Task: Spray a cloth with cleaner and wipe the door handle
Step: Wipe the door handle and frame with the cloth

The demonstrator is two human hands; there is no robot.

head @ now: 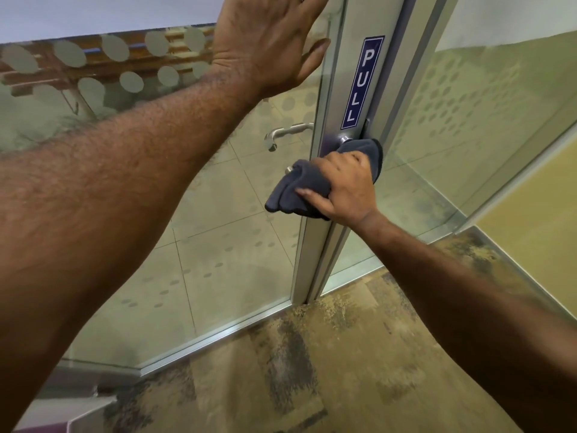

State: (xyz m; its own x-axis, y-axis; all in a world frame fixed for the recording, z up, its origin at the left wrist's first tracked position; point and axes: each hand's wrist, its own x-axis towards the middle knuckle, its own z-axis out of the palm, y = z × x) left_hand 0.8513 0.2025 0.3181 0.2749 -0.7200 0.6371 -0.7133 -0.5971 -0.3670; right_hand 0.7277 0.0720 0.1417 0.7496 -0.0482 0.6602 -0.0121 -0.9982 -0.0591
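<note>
The grey cloth [296, 195] is held round the door handle [342, 140] by the right grip [343, 185], while the left grip [271, 35] is laid wide and flat on the door [315, 239], which could be swung by hard wiping.

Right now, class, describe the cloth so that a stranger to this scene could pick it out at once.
Find the door's metal frame with the blue PULL sign. Just below the sign, the right hand grips the cloth over the handle. It is the only soft, dark grey thing there, bunched against hard silver metal.
</note>
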